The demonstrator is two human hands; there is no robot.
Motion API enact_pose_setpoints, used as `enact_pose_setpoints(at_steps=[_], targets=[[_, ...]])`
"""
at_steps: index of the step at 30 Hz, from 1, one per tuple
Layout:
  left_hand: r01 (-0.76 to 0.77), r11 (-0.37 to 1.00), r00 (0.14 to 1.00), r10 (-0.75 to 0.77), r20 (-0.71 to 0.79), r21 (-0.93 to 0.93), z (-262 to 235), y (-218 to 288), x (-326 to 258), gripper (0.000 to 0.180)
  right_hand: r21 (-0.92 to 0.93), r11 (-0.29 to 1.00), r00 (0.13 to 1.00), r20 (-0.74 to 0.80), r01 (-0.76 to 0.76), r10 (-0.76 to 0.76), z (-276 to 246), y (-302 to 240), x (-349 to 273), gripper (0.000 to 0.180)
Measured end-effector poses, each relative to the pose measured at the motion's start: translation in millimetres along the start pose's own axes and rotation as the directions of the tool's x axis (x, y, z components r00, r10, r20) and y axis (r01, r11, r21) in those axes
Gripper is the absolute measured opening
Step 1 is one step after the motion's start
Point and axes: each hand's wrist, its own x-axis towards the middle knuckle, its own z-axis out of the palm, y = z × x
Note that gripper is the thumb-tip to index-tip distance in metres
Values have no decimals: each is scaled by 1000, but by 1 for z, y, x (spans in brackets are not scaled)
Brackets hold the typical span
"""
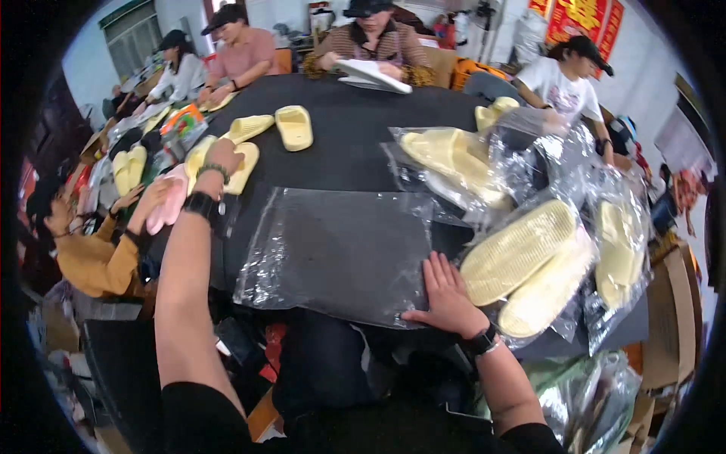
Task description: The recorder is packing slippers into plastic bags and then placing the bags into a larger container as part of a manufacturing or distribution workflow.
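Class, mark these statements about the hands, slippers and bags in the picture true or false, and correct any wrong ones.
1. The right hand touches the right side of the flat clear bag. True.
2. The flat clear bag has a pair of slippers inside. False: it lies flat, with no slippers visible inside.
3. The left hand is at the yellow slippers beyond the bag's left side. True.
4. The bagged slippers nearest the right hand lie to its left. False: they lie to its right.
5. The tabletop is black. True.
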Motion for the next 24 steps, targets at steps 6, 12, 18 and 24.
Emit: enact_pose_setpoints(at_steps=[6, 12, 18, 24], targets=[[-408, 721, 877, 481, -19, -561, -14, 218, -108, 27, 21, 1000, 998, -63, -17, 19, 4, 22, -13, 118], [-608, 535, 606, 790, 93, -586, 2, 279, -211, 40, 242, 920, 882, -435, 307, -180, -66, 10, -26, 69], [-612, 615, 638, 755, 150, -497, 3, 287, -237, 49, 66, 890, 263, -943, -452, 203, -154, 92, -107, 48], [-602, 612, 663, 741, 106, -513, 11, 287, -246, 52, 448, 595, 401, -458, -667, 793, -97, 149, -182, 61]])
